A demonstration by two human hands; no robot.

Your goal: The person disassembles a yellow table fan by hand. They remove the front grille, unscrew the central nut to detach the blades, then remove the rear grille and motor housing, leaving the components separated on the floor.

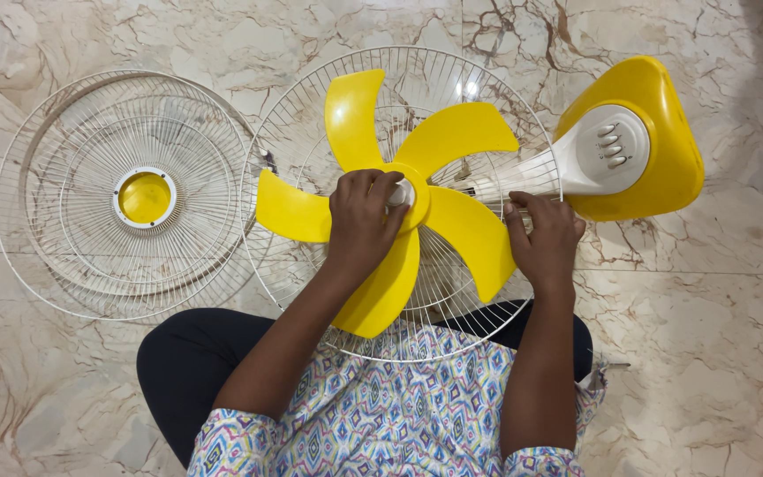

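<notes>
Fan point(523, 177) lies on the floor point(708, 353), base point(638, 141) to the right. Blade point(399, 203) sits on the rear guard point(293, 124). Front guard point(125, 194) lies left of it, rims touching. Left hand point(364, 212) on the hub; right hand point(545, 238) on the guard's right edge.

On the marble floor point(708, 353), the left hand point(362, 216) grips the yellow fan blade's point(373, 212) white hub cap point(402, 194) while the right hand point(545, 240) steadies the rear grille point(311, 115) beside the fan's neck point(523, 172); the detached front grille point(72, 194) lies to the left.
</notes>
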